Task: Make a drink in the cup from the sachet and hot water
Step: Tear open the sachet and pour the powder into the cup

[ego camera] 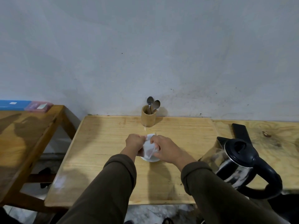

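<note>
Wooden table point(100, 143); both hands point(135, 142) point(165, 147) pinch sachet point(148, 149) hiding cup point(151, 159); kettle point(239, 165) right.

Wooden pot point(148, 118) stands at back of light wood table point(100, 159), near grey wall point(145, 46). Two spoons point(152, 104) stick up out of pot. Darker wood table point(24, 135) on left, blue box point(14, 105) and pink box point(38, 107) side by side on it.
</note>
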Action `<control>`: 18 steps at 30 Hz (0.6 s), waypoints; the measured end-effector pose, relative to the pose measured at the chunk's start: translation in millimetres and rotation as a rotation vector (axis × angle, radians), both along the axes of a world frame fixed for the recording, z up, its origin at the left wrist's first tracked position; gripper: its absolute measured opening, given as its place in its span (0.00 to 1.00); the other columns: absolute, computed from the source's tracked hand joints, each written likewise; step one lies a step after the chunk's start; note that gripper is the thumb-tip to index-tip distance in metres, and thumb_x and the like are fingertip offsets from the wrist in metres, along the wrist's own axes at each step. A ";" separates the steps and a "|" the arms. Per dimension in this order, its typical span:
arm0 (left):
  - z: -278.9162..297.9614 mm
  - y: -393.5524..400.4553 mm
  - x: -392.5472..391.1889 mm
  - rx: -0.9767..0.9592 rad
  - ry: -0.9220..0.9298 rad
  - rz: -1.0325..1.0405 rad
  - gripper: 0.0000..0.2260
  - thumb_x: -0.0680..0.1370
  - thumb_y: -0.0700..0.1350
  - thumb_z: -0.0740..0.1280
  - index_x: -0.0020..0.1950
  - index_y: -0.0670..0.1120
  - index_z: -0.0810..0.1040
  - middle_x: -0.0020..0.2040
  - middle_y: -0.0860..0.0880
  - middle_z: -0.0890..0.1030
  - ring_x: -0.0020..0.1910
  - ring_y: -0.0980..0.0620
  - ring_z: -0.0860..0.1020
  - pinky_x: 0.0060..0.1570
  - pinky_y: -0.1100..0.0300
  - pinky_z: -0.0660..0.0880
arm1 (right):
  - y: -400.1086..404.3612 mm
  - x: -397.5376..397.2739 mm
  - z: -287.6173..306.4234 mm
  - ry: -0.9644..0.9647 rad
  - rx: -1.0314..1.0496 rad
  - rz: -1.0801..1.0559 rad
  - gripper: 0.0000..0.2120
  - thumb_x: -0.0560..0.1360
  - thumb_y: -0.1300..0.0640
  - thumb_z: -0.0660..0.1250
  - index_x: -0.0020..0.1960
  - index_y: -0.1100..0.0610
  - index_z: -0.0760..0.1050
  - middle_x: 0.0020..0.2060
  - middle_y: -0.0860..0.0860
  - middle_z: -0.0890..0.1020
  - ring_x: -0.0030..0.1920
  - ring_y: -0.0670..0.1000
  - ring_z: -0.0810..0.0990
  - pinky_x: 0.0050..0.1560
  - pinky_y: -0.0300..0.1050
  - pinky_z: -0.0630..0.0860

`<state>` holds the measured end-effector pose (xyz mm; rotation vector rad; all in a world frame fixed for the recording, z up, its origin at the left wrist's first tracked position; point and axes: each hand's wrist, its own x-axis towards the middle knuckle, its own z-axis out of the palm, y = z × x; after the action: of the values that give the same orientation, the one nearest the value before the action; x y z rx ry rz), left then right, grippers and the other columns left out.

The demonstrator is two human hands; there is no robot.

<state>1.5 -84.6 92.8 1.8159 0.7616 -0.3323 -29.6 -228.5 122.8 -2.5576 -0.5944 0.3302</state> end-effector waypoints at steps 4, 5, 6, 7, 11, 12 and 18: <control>-3.7 1.6 3.3 0.079 0.095 -0.050 0.21 0.72 0.52 0.71 0.56 0.36 0.80 0.55 0.39 0.82 0.56 0.40 0.80 0.55 0.54 0.79 | 3.1 2.3 -12.9 0.025 0.069 -0.109 0.16 0.72 0.63 0.63 0.60 0.57 0.75 0.55 0.57 0.76 0.54 0.56 0.74 0.48 0.39 0.64; -3.3 2.7 5.3 0.099 0.108 -0.063 0.23 0.72 0.52 0.72 0.57 0.35 0.79 0.55 0.38 0.82 0.56 0.39 0.80 0.56 0.52 0.79 | 3.6 4.3 -15.5 0.024 0.077 -0.138 0.14 0.73 0.64 0.61 0.57 0.58 0.77 0.52 0.58 0.76 0.54 0.58 0.75 0.47 0.39 0.64; -2.2 3.8 7.5 0.102 0.127 -0.070 0.23 0.72 0.53 0.71 0.57 0.35 0.79 0.54 0.38 0.82 0.55 0.40 0.81 0.56 0.52 0.80 | 3.6 6.4 -18.4 0.015 0.070 -0.157 0.13 0.74 0.63 0.61 0.54 0.58 0.79 0.48 0.58 0.75 0.53 0.59 0.75 0.46 0.40 0.64; -0.9 4.8 9.6 0.071 0.132 -0.053 0.23 0.74 0.52 0.70 0.57 0.34 0.78 0.50 0.38 0.82 0.49 0.41 0.82 0.51 0.53 0.81 | 2.6 8.6 -20.7 0.010 0.074 -0.177 0.11 0.74 0.62 0.61 0.52 0.58 0.81 0.45 0.56 0.73 0.52 0.59 0.76 0.45 0.40 0.64; 14.0 7.6 13.4 -0.263 0.127 0.074 0.17 0.80 0.49 0.62 0.52 0.33 0.71 0.37 0.41 0.76 0.19 0.51 0.79 0.21 0.63 0.78 | -3.3 20.6 -28.2 0.013 0.130 -0.253 0.09 0.75 0.62 0.64 0.51 0.59 0.82 0.41 0.54 0.73 0.49 0.57 0.77 0.44 0.37 0.63; 16.0 8.7 13.2 -0.280 0.123 0.075 0.19 0.81 0.51 0.60 0.55 0.33 0.72 0.37 0.41 0.76 0.21 0.50 0.80 0.24 0.62 0.79 | -4.5 24.0 -29.8 0.017 0.133 -0.278 0.09 0.75 0.61 0.64 0.51 0.59 0.82 0.41 0.54 0.73 0.49 0.57 0.77 0.44 0.37 0.63; 3.4 12.2 15.2 -0.332 0.005 0.073 0.29 0.82 0.56 0.53 0.61 0.30 0.75 0.43 0.41 0.79 0.38 0.47 0.79 0.45 0.58 0.78 | -6.0 40.2 -36.1 0.099 0.115 -0.353 0.13 0.74 0.57 0.66 0.33 0.60 0.71 0.37 0.55 0.72 0.40 0.53 0.71 0.41 0.41 0.63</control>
<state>16.7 -72.4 96.2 1.4725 0.7274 -0.3914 10.6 -234.6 86.7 -2.4576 -0.1158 0.2872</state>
